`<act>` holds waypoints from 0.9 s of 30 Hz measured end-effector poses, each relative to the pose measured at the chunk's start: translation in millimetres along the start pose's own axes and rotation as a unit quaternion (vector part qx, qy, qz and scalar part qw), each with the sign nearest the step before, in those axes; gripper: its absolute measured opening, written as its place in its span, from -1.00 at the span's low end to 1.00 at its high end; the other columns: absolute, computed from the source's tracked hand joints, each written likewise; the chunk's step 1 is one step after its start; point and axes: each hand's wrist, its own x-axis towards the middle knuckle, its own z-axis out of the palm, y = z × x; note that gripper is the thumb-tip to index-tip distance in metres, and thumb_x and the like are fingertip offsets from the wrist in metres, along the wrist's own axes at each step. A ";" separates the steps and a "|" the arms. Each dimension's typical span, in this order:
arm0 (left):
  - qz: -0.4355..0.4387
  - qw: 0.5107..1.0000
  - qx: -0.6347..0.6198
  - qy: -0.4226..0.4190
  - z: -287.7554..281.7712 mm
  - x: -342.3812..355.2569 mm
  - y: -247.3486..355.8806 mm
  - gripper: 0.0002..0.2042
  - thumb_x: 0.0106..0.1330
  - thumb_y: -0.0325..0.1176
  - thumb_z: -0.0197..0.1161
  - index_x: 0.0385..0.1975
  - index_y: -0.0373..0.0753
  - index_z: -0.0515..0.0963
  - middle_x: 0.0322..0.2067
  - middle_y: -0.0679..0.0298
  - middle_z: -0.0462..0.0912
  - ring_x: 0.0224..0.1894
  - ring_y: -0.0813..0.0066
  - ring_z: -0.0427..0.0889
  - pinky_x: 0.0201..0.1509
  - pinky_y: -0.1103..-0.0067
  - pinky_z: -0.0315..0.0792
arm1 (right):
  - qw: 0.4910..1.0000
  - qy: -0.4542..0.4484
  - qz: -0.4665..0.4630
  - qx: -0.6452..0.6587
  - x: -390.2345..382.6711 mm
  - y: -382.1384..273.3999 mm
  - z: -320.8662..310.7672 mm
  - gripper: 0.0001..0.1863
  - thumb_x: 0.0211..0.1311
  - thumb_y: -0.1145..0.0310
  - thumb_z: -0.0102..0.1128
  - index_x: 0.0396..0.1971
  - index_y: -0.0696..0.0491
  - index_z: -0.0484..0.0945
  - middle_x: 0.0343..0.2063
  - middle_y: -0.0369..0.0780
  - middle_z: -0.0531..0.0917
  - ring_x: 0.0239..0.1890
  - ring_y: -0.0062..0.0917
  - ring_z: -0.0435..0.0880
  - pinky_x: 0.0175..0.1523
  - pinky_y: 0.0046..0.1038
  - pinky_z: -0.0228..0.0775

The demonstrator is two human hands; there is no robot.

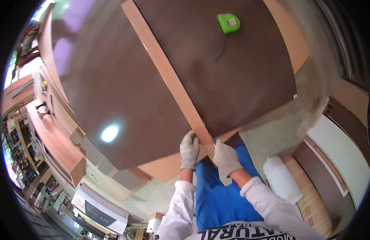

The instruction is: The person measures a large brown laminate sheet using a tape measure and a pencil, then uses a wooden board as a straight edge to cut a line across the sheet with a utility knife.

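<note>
Left hand (190, 151) against wooden strip (170, 82)

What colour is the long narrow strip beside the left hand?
The strip is light reddish brown, seen best in the head view.

A bright white glare (110, 133) burns on the brown board (127, 90), fisheye edges bending into blackness.

A long, narrow wood-grain strip (163, 66), light reddish brown with a thin dark line along its right edge, lies flat and straight across a broad dark brown panel (125, 88). It slants from upper left to the panel's near edge. A slim tool (214, 144) with some yellow, mostly hidden, sits at its near end.
</note>
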 end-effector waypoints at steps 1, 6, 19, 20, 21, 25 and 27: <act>0.045 0.993 0.092 0.059 -4.8 0.8 -0.2 -0.62 0.39 -0.46 0.29 0.20 -0.27 0.57 -0.11 0.11 0.74 -0.08 0.17 0.76 0.09 0.30 0.64 | 1.000 -0.010 0.003 0.003 -1.4 -5.8 -6.1 -0.70 0.27 0.36 0.13 -0.10 0.24 0.48 -0.36 0.12 0.74 -0.26 0.02 0.80 -0.19 -0.03 0.66; 0.153 0.928 0.198 0.276 -16.9 49.2 38.5 -0.50 0.36 -0.36 0.33 0.28 -0.33 0.47 0.12 -0.06 0.61 0.17 -0.05 0.60 0.30 0.20 0.49 | 0.999 -0.043 0.016 -0.007 0.0 -11.4 -11.4 -0.69 0.27 0.36 0.14 -0.09 0.25 0.48 -0.30 0.16 0.75 -0.23 0.02 0.81 -0.18 -0.05 0.68; 0.037 0.957 0.211 0.193 -62.3 120.3 102.3 -0.38 0.18 -0.22 0.54 0.22 -0.32 0.52 0.19 0.01 0.51 0.28 -0.02 0.47 0.38 0.23 0.41 | 0.999 -0.036 0.012 -0.034 3.0 -7.5 -4.6 -0.63 0.30 0.32 0.16 -0.02 0.26 0.46 -0.31 0.11 0.76 -0.25 -0.03 0.83 -0.20 -0.09 0.70; 0.036 0.957 0.214 0.195 -66.4 122.2 100.2 -0.38 0.18 -0.22 0.54 0.22 -0.32 0.52 0.19 0.01 0.51 0.28 -0.02 0.47 0.38 0.23 0.41 | 0.998 -0.045 0.018 -0.033 0.8 -14.2 -11.5 -0.63 0.30 0.33 0.16 -0.01 0.26 0.45 -0.32 0.11 0.77 -0.25 -0.04 0.83 -0.20 -0.09 0.70; 0.031 0.955 0.224 0.189 -70.3 124.4 98.0 -0.32 0.16 -0.20 0.56 0.27 -0.31 0.48 0.19 0.01 0.51 0.27 -0.01 0.47 0.37 0.24 0.43 | 0.998 -0.054 0.024 -0.031 0.5 -18.2 -15.6 -0.63 0.31 0.33 0.15 0.00 0.26 0.45 -0.33 0.10 0.77 -0.26 -0.05 0.83 -0.20 -0.09 0.70; 0.024 0.946 0.241 0.217 -68.5 127.1 100.9 -0.15 0.11 -0.25 0.60 0.43 -0.26 0.34 0.13 0.03 0.54 0.21 0.01 0.52 0.30 0.25 0.47 | 0.998 -0.055 0.017 -0.033 4.1 -12.4 -9.9 -0.63 0.31 0.33 0.14 0.00 0.26 0.44 -0.36 0.09 0.78 -0.26 -0.06 0.83 -0.20 -0.09 0.69; 0.006 0.953 0.240 0.186 -66.6 125.6 111.4 -0.11 0.14 -0.23 0.58 0.49 -0.25 0.26 0.16 0.01 0.52 0.23 0.00 0.51 0.31 0.24 0.46 | 0.999 -0.042 0.007 -0.026 7.1 -6.4 -6.2 -0.65 0.30 0.34 0.14 -0.02 0.25 0.45 -0.38 0.08 0.77 -0.27 -0.05 0.83 -0.19 -0.09 0.69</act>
